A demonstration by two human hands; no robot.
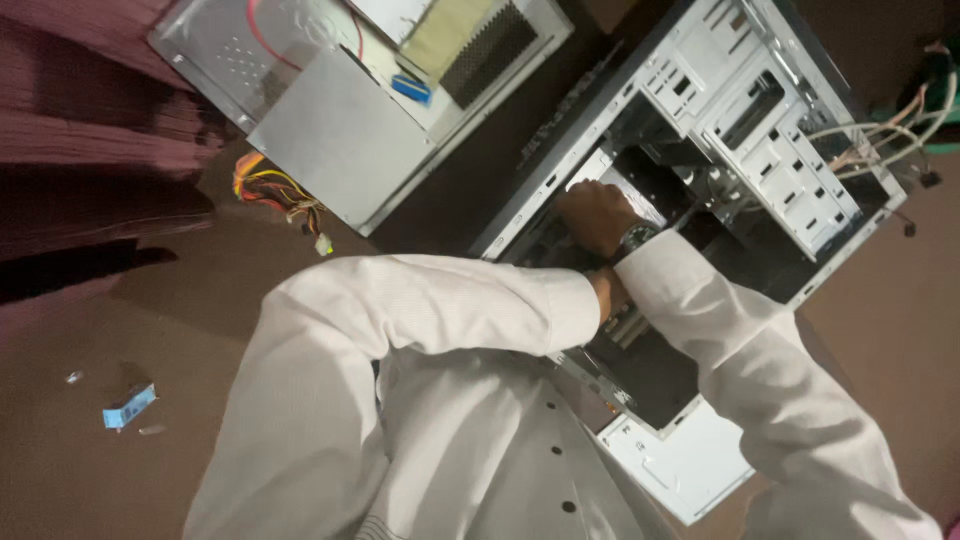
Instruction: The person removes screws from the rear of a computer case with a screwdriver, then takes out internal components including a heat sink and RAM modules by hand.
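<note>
An open computer case [760, 150], white inside with drive bays, lies on its side on the brown surface [130, 310], filling the right of the view; a second opened case [340, 130] with a grey metal panel lies at the far left, a bundle of coloured wires [275, 195] trailing from its near edge; pale cables [880, 135] spill from the far right corner of the first case; both white-sleeved arms reach into the first case; the right hand [598, 215], a wristwatch [635, 237] at its wrist, rests knuckles-up inside, fingers curled downward, though whether it grasps anything cannot be told; the left hand [606, 295] is almost wholly hidden behind the right sleeve, its grip unreadable; a small blue packet [129, 407] lies at the near left.
</note>
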